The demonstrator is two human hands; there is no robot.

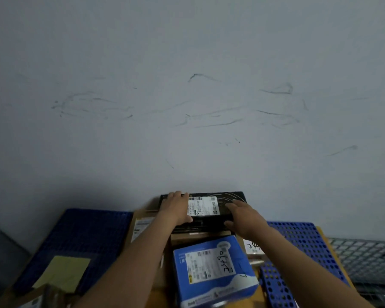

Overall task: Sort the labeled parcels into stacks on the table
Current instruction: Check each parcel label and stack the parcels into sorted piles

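Placement step in hand. The left hand (178, 207) is gripping the black parcel (209, 222), fingers curling over its far edge. The right hand (245, 216) is lying flat on top. The parcel is sitting on a brown stack (193, 237) against the wall (187, 85). In my judgement the next move is calling for squaring up, then letting go. A blue box (213, 267) is crowding the near side, with a pallet (80, 236) lying to the left.

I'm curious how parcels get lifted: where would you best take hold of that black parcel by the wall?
Grip the black parcel by its left and right ends, one hand each, reaching from the near side: it is wide and flat, and the wall stands close behind its far edge.
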